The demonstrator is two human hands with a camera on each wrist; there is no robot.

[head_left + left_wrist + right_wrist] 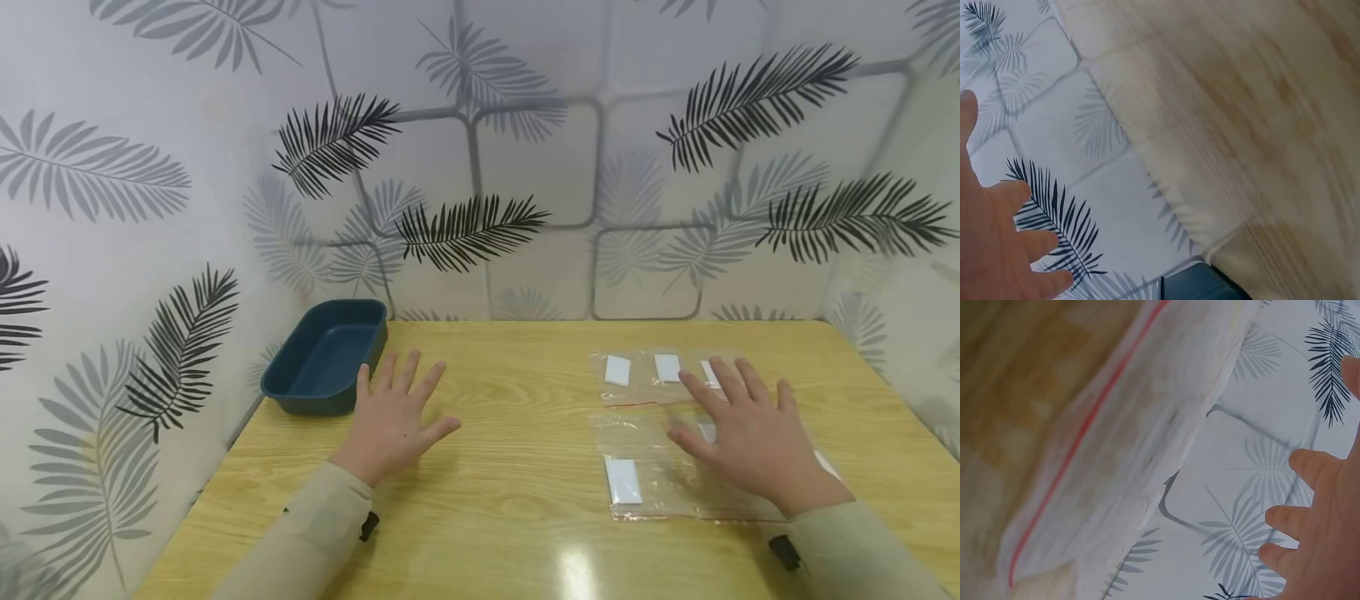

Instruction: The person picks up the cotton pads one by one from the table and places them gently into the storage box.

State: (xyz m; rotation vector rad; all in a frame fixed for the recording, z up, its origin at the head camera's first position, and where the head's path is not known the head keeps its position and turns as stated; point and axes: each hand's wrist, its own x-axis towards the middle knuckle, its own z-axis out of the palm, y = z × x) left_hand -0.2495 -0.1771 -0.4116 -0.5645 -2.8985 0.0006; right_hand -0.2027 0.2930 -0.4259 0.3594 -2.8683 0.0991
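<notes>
Fingers of the left hand (393, 429) and the right hand (757, 442) were spread and grasped nothing, with the dark blue basin (330, 358) near the left fingers, on their outer side, on the desk (510, 483). Clear plastic bags (667, 479) with red lines and white rectangles (623, 482) inside lay in two rows beneath and to the left of the right fingers, partly hidden by that hand, though whether it touched them could not be told; beyond both sets of fingers, the wall (536, 167) was printed with grey and black leaves
</notes>
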